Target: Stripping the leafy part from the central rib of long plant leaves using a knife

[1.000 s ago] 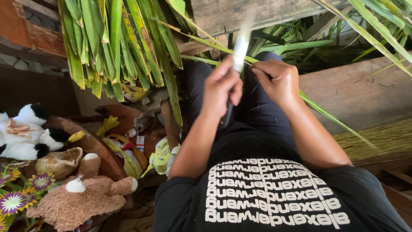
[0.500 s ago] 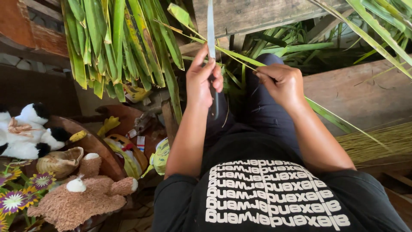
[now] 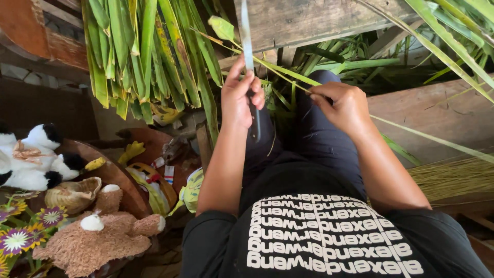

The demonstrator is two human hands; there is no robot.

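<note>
My left hand (image 3: 241,98) grips a knife (image 3: 249,62), its blade pointing up and away from me. My right hand (image 3: 342,105) pinches a thin leaf strip (image 3: 288,78), which stretches from my right fingers across to the blade.

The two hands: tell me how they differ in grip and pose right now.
The left hand wraps a knife whose blade points up and away; the right hand pinches a thin leaf strip between its fingertips. The left hand's fingers are raised and partly spread; the right hand's are curled in tight. Both are bare and held over the lap.
</note>
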